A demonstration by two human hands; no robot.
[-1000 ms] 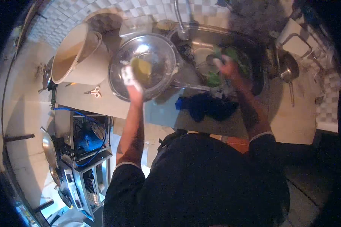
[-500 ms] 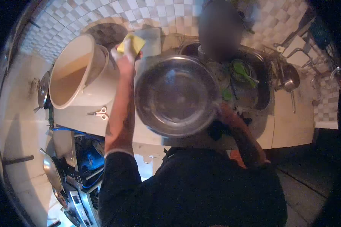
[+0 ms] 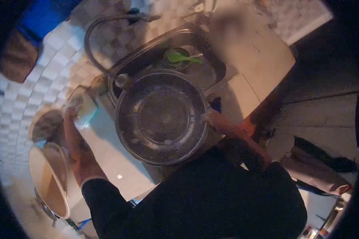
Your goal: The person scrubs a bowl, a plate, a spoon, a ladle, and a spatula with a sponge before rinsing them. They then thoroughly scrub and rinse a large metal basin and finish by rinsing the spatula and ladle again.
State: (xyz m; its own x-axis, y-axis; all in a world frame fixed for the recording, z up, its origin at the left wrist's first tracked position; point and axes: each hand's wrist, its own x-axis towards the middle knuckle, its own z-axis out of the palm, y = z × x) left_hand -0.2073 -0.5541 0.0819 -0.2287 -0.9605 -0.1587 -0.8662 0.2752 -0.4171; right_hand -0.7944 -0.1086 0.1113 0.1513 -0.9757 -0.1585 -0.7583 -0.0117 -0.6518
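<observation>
A large, shiny metal basin (image 3: 163, 115) is tilted so that its round inside faces me, over the near edge of the sink. My right hand (image 3: 213, 119) grips its right rim. Out to the left, my left hand (image 3: 71, 114) is at a pale translucent thing (image 3: 86, 111) with a greenish edge, near the tiled wall. Motion smears its fingers, and the yellow sponge cannot be made out clearly. Behind the basin, a green spoon (image 3: 181, 57) lies across a round bowl in the sink (image 3: 223, 71).
A flexible tap hose (image 3: 89, 44) arches over the sink's left side. At lower left stands a large cream bucket (image 3: 64, 199). The pale countertop (image 3: 111, 147) runs along the wall and continues right of the sink (image 3: 263, 63).
My view has turned, so the sink sits higher and the bucket lower left. My left hand held a yellow sponge earlier; now it is blurred. My right hand still holds the basin.
</observation>
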